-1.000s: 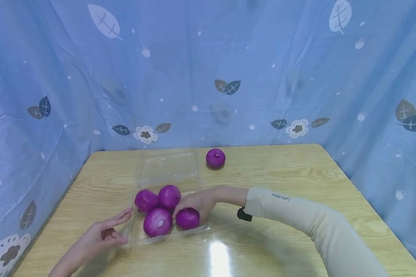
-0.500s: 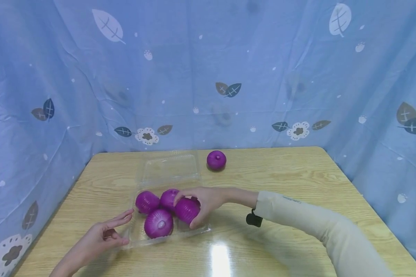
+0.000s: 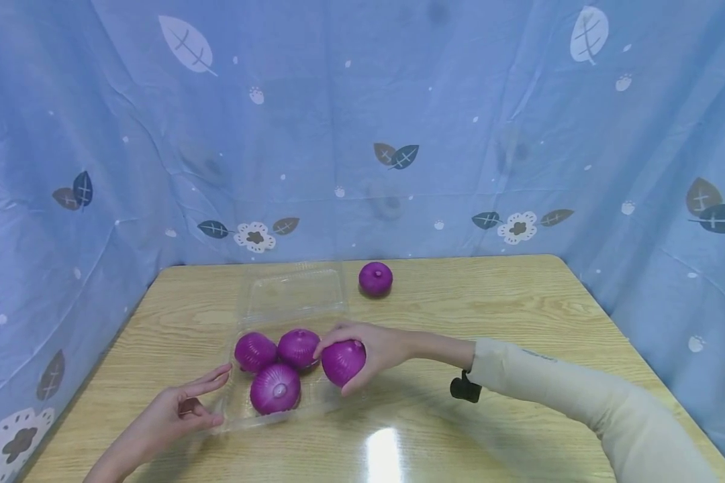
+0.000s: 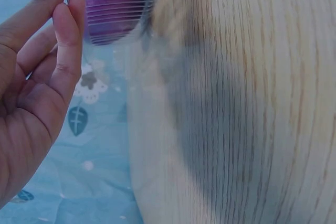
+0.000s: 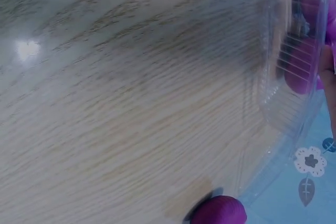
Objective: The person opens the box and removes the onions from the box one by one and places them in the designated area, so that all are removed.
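In the head view my right hand (image 3: 371, 349) grips a purple onion (image 3: 343, 363) from above, fingers and thumb round its sides, over the right part of a clear plastic clamshell container (image 3: 320, 407). Three more purple onions lie inside: one at the back left (image 3: 256, 352), one at the back (image 3: 299, 348) and one in front (image 3: 275, 389). My left hand (image 3: 172, 412) touches the container's left side with its fingertips and thumb. The left wrist view shows those fingers (image 4: 67, 35) against the plastic wall. Only a bit of my right hand (image 5: 328, 85) shows in the right wrist view.
Another purple onion (image 3: 376, 279) sits alone near the back of the wooden table (image 3: 489, 308). The container's lid (image 3: 296, 290) lies folded back toward the far edge. A blue patterned curtain (image 3: 314, 121) hangs behind and along both sides.
My right hand has raised its onion from the container's front right and shifted slightly right with it. The back onion has tipped a little. My left hand stays in place.
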The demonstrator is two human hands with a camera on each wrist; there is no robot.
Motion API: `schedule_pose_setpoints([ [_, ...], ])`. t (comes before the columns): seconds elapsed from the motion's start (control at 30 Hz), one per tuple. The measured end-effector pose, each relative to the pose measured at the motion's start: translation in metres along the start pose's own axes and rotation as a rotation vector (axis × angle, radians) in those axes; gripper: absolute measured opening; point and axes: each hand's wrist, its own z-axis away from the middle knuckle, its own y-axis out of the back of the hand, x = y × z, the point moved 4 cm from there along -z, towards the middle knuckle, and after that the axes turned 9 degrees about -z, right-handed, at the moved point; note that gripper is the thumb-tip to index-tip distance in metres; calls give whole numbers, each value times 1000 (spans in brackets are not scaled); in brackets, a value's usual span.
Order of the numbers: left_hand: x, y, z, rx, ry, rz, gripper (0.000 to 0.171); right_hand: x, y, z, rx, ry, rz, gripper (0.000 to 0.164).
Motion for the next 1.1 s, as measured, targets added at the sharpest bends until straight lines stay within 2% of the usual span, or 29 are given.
schedule_pose_setpoints([
  [0.23, -2, 0, -1, -7, 23, 10, 59, -6, 4, 8, 8, 25, 32, 70],
  [0.43, -2, 0, -2, -3, 10, 10, 59, -9, 1, 22, 78, 62, 58, 65],
  [0.53, -3, 0, -1, -8, 14, 5, 59, -11, -6, 32, 114, 60, 17, 66],
  [0.6, -3, 0, -1, -7, 10, -1, 59, -10, -11, 39, 128, 27, -32, 66],
  [0.67, -3, 0, -2, -10, 3, 1, 59, -9, -15, 48, 121, -2, -86, 64],
  [0.77, -2, 0, -4, -7, -16, 3, 60, -7, -18, 64, 51, -19, -171, 61],
  [0.87, -2, -1, -5, -10, -15, 4, 60, -5, -16, 79, -12, -12, -209, 60],
  [1.1, -2, 0, 0, -10, 18, -43, 60, 18, 3, 108, -30, -98, -238, 68],
])
